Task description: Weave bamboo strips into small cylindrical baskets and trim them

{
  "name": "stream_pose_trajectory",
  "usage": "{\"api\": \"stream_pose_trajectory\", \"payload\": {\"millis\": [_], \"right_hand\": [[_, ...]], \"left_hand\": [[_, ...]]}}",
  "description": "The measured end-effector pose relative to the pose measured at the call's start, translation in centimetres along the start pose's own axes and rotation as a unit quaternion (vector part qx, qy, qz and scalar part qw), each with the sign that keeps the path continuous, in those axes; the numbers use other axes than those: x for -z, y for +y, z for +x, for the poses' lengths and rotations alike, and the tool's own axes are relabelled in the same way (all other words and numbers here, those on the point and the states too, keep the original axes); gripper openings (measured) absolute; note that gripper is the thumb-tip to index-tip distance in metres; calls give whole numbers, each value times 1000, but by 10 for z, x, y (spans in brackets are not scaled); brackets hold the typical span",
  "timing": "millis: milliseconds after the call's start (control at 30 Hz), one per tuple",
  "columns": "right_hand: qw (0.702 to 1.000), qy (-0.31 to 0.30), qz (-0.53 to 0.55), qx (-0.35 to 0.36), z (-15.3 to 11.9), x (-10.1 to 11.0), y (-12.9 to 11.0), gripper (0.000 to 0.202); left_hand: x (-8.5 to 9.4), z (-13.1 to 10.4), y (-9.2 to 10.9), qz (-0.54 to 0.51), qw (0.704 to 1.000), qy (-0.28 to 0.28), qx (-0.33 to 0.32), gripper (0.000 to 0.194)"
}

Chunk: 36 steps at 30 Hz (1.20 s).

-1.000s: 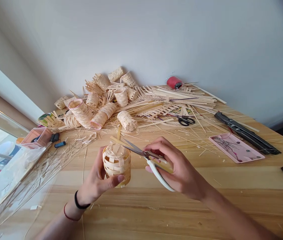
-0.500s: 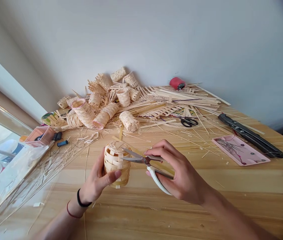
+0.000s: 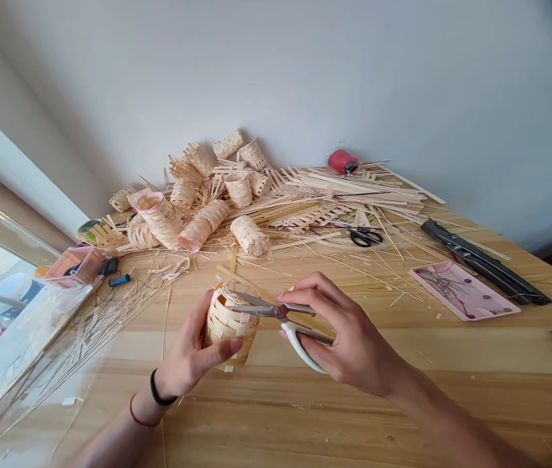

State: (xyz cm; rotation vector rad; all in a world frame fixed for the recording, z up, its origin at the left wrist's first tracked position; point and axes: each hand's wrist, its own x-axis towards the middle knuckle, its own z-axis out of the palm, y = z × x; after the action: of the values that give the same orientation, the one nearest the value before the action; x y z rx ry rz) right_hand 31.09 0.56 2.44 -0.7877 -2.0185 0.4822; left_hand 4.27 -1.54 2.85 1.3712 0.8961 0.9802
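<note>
A small woven basket (image 3: 234,322) of pale strips is gripped by my left hand (image 3: 192,354), the thumb across its front side. My right hand (image 3: 348,331) holds white-handled scissors (image 3: 300,344), their blades parted and pointing left over the upper part of the basket. Whether the blades touch a strip I cannot tell. A yellowish strip (image 3: 244,279) runs from behind the basket toward my right hand. My left fingertips are hidden behind the basket.
Several woven baskets (image 3: 251,236) and loose strips (image 3: 348,185) lie heaped at the back. Black scissors (image 3: 365,238), a red spool (image 3: 342,161), a pink tray (image 3: 465,292) and a long black tool (image 3: 485,263) are at the right. A pink box (image 3: 73,266) stands left.
The basket has tilted and turned slightly in my left hand. My right hand with the scissors has shifted a little left, the blades further across the basket's top. The view has shifted slightly.
</note>
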Motion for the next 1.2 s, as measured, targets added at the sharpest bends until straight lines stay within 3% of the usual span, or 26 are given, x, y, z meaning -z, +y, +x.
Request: {"api": "stream_pose_trajectory", "payload": {"millis": [433,667,900,1033,1200], "right_hand": [[1000,19,-12,-6,-2,-2,5,42],[991,64,54,-108,3,3,3,24],[981,-13,124,-149,3,7,5,22],[981,-54,126,-139,1,1,6,24],[980,-46,137,-134,2,1,5,25]], "left_hand": [[0,2,1,63,998,22,9,60],[2,-4,-1,71,997,21,-28,69],[5,-3,-1,164,983,51,-61,67],[6,-3,-1,197,977,33,-73,67],[3,-2,2,237,968,11,-80,71]]}}
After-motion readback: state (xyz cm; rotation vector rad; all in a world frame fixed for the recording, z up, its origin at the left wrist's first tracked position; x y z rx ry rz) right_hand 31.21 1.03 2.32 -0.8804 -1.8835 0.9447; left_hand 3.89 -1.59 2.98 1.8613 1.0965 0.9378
